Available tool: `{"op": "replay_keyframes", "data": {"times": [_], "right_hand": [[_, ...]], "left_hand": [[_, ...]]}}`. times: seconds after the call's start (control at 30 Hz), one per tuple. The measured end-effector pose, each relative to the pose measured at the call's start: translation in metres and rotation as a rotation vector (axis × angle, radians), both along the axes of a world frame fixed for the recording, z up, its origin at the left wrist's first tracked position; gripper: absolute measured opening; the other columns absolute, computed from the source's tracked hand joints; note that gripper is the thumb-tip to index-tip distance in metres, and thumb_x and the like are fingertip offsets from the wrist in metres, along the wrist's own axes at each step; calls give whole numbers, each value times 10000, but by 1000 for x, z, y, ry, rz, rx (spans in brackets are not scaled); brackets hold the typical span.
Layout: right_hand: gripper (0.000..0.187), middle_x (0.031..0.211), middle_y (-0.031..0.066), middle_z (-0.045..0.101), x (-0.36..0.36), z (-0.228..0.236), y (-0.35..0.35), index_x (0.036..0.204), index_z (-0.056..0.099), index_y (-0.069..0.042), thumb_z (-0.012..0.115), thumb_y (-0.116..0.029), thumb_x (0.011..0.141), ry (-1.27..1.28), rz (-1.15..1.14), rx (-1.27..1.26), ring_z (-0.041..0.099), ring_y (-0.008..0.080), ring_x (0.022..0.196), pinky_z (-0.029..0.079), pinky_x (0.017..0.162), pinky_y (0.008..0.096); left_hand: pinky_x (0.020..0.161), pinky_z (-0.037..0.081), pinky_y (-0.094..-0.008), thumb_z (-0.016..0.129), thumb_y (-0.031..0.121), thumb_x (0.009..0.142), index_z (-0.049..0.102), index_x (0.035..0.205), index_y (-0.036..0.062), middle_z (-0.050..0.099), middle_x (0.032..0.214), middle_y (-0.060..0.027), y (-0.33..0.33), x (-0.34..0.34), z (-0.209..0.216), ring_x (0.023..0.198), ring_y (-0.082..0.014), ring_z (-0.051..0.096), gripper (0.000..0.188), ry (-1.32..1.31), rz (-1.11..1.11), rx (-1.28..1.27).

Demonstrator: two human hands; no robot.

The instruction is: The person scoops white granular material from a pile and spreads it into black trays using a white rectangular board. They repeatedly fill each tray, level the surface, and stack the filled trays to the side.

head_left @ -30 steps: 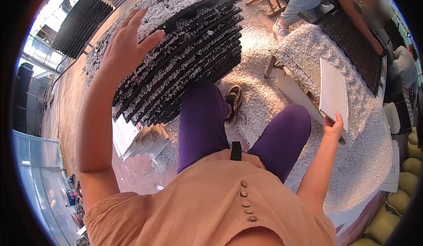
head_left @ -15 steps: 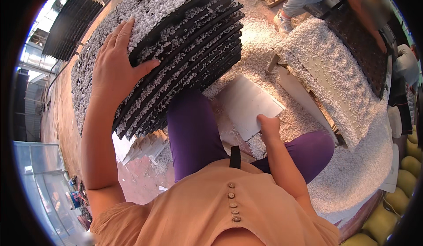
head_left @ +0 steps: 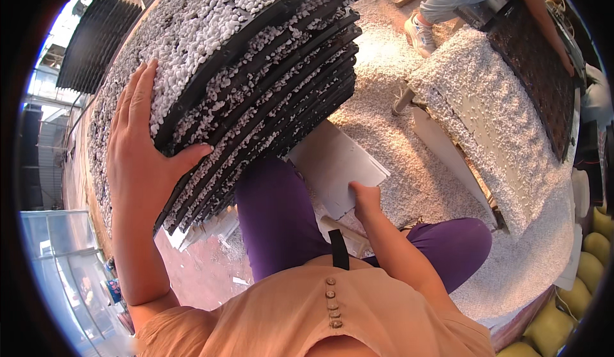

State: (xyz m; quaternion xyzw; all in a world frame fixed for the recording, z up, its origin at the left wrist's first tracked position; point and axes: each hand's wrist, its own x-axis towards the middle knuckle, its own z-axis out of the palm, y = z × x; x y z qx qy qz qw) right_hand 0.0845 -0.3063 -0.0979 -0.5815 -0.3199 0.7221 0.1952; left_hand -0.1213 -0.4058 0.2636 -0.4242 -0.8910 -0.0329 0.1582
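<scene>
A tall stack of black ridged trays [head_left: 275, 79] leans across the upper left, with white granules on its top and caught along its layered edges. My left hand [head_left: 141, 126] lies on the near edge of its top, fingers stretched over the granules and thumb spread along the tray sides. My right hand [head_left: 366, 200] grips the near edge of some thin white boards [head_left: 329, 165], thumb on top. The boards' far left part passes behind the stack's lower edge, so that end is hidden. My knees in purple trousers [head_left: 275, 210] are spread below the stack.
White granules [head_left: 390, 146] cover the ground ahead and heap over a pale block [head_left: 486, 126] at right. A short handle [head_left: 403, 101] sticks out there. Another person's arm [head_left: 543, 21] reaches over a dark tray [head_left: 534, 69]. Greenish sacks [head_left: 591, 248] line the right edge.
My left hand has slid nearer and to the left along the stack's edge. My right hand has carried the white boards left, and the stack now overlaps their far end.
</scene>
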Motion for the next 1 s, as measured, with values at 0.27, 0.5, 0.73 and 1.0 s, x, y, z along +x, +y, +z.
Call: {"op": "replay_keyframes", "data": {"times": [0.27,0.5,0.73,1.0], "right_hand": [[315,864,85,589,9,-1,-18,938,551,43,647,-63,657,41,-74,71,563,187,738,449,681,289],[322,898,86,587,16,7,-22,963,545,34,637,-50,666,77,-85,67,565,194,781,446,719,297],[305,898,93,594,23,18,-12,948,558,34,634,-59,667,-54,55,97,569,199,794,443,728,314],[254,867,83,592,-56,-43,9,861,557,45,641,-75,653,205,-111,142,552,189,750,425,704,295]], "left_hand": [[943,352,-391,757,133,481,394,1257,95,425,1256,-149,4,11,9,1141,-341,410,858,-9,1,1],[937,371,-373,730,117,466,409,1247,87,425,1267,-123,2,15,10,1142,-307,432,845,56,25,-11],[962,351,-372,742,196,534,362,1281,128,412,1282,-106,-1,10,-5,1154,-278,421,841,43,31,3],[951,360,-371,709,353,624,359,1288,155,442,1248,-145,17,-73,-32,1128,-302,442,776,183,-34,2]]}}
